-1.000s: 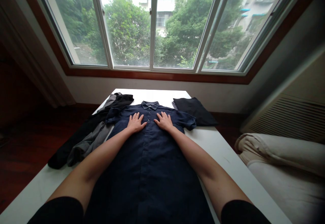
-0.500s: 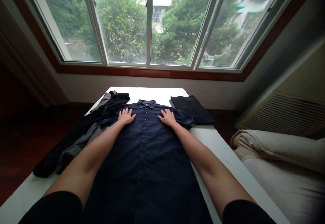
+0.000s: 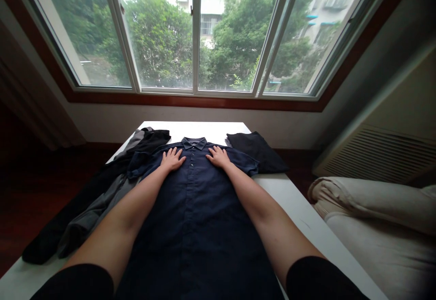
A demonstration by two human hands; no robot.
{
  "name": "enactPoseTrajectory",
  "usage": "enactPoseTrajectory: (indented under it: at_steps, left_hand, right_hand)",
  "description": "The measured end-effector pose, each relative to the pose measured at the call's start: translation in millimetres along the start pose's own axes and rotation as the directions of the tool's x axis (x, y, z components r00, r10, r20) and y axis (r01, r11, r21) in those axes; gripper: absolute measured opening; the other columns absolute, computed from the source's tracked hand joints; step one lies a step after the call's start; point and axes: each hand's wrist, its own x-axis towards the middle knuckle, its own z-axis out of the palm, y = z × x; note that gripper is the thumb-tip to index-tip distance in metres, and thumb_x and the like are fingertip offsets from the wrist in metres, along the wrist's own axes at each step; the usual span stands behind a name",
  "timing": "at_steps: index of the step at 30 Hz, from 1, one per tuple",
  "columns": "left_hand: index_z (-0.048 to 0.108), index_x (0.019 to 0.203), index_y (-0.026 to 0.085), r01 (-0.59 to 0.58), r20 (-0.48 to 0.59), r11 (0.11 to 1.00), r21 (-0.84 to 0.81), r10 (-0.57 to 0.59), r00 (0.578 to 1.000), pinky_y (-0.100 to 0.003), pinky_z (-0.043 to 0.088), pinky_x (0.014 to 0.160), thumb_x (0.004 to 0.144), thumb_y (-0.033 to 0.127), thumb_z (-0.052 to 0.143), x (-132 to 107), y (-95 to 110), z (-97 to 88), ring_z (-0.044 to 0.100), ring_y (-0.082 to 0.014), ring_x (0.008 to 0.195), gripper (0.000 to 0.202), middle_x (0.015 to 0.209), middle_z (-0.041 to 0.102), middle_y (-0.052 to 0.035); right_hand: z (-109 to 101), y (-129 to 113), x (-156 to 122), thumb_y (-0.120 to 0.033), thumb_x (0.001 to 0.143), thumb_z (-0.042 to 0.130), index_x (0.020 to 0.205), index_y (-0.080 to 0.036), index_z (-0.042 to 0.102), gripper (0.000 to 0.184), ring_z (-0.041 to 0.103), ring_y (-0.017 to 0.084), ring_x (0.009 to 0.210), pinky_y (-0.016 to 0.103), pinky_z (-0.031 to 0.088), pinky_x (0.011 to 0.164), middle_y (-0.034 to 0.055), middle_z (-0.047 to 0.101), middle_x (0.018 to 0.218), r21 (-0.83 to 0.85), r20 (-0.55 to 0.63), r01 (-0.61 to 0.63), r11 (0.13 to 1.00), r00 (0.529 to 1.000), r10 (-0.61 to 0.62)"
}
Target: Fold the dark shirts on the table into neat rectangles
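Note:
A dark navy short-sleeved shirt (image 3: 197, 209) lies front up on the white table (image 3: 299, 213), its collar (image 3: 194, 143) toward the window. My left hand (image 3: 172, 159) rests flat with spread fingers on the shirt's upper left, just below the shoulder. On the other side of the button row, my right hand (image 3: 218, 156) lies flat on the upper right, fingers apart. Neither hand grips the cloth. The shirt's lower hem runs out of view toward me.
Loose black and grey clothes (image 3: 98, 200) lie along the table's left side. A folded black garment (image 3: 255, 151) sits at the back right. Beyond the table is a window (image 3: 194, 41). To the right are a beige sofa (image 3: 374, 227) and a slatted panel (image 3: 384, 152).
Both hands have moved slightly inward across the shirt, closer to the button row and collar. The camera view has shifted a little.

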Motion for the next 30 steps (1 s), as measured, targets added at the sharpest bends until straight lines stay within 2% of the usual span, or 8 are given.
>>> enactPoseTrajectory:
  at_steps: [6, 12, 16, 19, 21, 23, 27, 30]
  left_hand:
    - [0.039, 0.161, 0.026, 0.098, -0.095, 0.995, 0.022, -0.095, 0.991, -0.052, 0.017, 0.127, 0.102, 0.066, 0.024, -2.1, -6.7, -0.8, 0.02, -0.0319, 0.159, 0.073, 0.171, 0.028, -0.0096]
    - [0.039, 0.162, 0.023, 0.155, -0.076, 0.987, 0.039, -0.152, 0.985, -0.052, 0.017, 0.127, 0.102, 0.066, 0.025, -32.1, -26.7, -9.3, 0.021, -0.0324, 0.159, 0.075, 0.171, 0.027, -0.0123]
    - [0.039, 0.162, 0.024, 0.011, -0.111, 0.997, 0.079, -0.002, 0.994, -0.052, 0.015, 0.128, 0.102, 0.068, 0.025, -69.4, -10.9, -4.0, 0.02, -0.0323, 0.159, 0.076, 0.171, 0.027, -0.0113]
    - [0.037, 0.163, 0.029, -0.131, -0.091, 0.988, 0.079, 0.138, 0.986, -0.049, 0.015, 0.129, 0.101, 0.07, 0.026, -97.5, 5.9, 4.3, 0.019, -0.0294, 0.16, 0.075, 0.172, 0.025, -0.0064]
    - [0.036, 0.163, 0.032, -0.151, -0.075, 0.986, 0.064, 0.155, 0.985, -0.048, 0.016, 0.129, 0.101, 0.071, 0.027, -112.6, 11.3, 5.4, 0.019, -0.0282, 0.16, 0.074, 0.172, 0.026, -0.0042]
    - [0.037, 0.163, 0.031, -0.136, -0.069, 0.989, 0.062, 0.14, 0.988, -0.048, 0.017, 0.129, 0.102, 0.069, 0.028, -125.5, 11.8, 2.0, 0.019, -0.028, 0.16, 0.072, 0.172, 0.027, -0.0039]
    - [0.042, 0.161, 0.031, -0.118, -0.033, 0.991, 0.064, 0.12, 0.992, -0.048, 0.017, 0.129, 0.102, 0.068, 0.031, -157.4, 12.1, -9.6, 0.02, -0.0279, 0.16, 0.071, 0.171, 0.027, -0.0038]
    - [0.039, 0.162, 0.034, -0.211, -0.001, 0.977, 0.04, 0.211, 0.977, -0.05, 0.014, 0.13, 0.1, 0.072, 0.032, -191.1, 19.1, -13.5, 0.017, -0.0276, 0.161, 0.073, 0.172, 0.024, -0.0023]
  right_hand:
    - [-4.7, -0.4, -0.5, -0.06, 0.107, 0.034, 0.162, -0.029, 0.037, 0.063, 0.018, 0.025, 0.158, 0.047, 0.01, 0.128, 0.0074, 0.026, 0.171, -0.003, -0.029, -0.01, 1.0, 1.0, 0.009]
    - [-14.1, 0.9, -23.8, -0.051, 0.108, 0.037, 0.157, -0.023, 0.046, 0.058, 0.026, 0.026, 0.156, 0.047, 0.016, 0.127, 0.0111, 0.036, 0.166, -0.068, -0.099, 0.008, 0.998, 0.995, -0.014]
    - [-14.1, -12.4, -54.7, -0.048, 0.106, 0.043, 0.154, -0.023, 0.05, 0.055, 0.024, 0.026, 0.157, 0.046, 0.014, 0.128, 0.0093, 0.035, 0.166, -0.103, -0.119, 0.193, 0.976, 0.971, -0.205]
    - [-6.3, -29.7, -83.0, -0.055, 0.106, 0.042, 0.158, -0.027, 0.046, 0.059, 0.027, 0.025, 0.156, 0.043, 0.018, 0.128, 0.0061, 0.032, 0.168, -0.02, -0.081, 0.306, 0.952, 0.948, -0.307]
    - [-0.9, -36.6, -98.4, -0.059, 0.106, 0.041, 0.159, -0.029, 0.044, 0.062, 0.027, 0.025, 0.156, 0.043, 0.019, 0.129, 0.0052, 0.031, 0.168, 0.032, -0.053, 0.351, 0.936, 0.935, -0.349]
    - [1.4, -35.5, -108.0, -0.061, 0.105, 0.04, 0.159, -0.03, 0.044, 0.062, 0.026, 0.025, 0.157, 0.043, 0.018, 0.129, 0.0045, 0.03, 0.169, 0.049, -0.035, 0.355, 0.934, 0.935, -0.353]
    - [-4.8, -19.4, -115.3, -0.056, 0.106, 0.042, 0.159, -0.028, 0.044, 0.06, 0.026, 0.026, 0.157, 0.043, 0.018, 0.129, 0.0065, 0.03, 0.169, 0.024, -0.031, 0.241, 0.97, 0.97, -0.24]
    - [-10.3, -16.1, -127.2, -0.054, 0.107, 0.042, 0.16, -0.025, 0.044, 0.06, 0.026, 0.028, 0.157, 0.047, 0.019, 0.128, 0.0097, 0.031, 0.168, 0.004, -0.029, 0.21, 0.978, 0.977, -0.209]
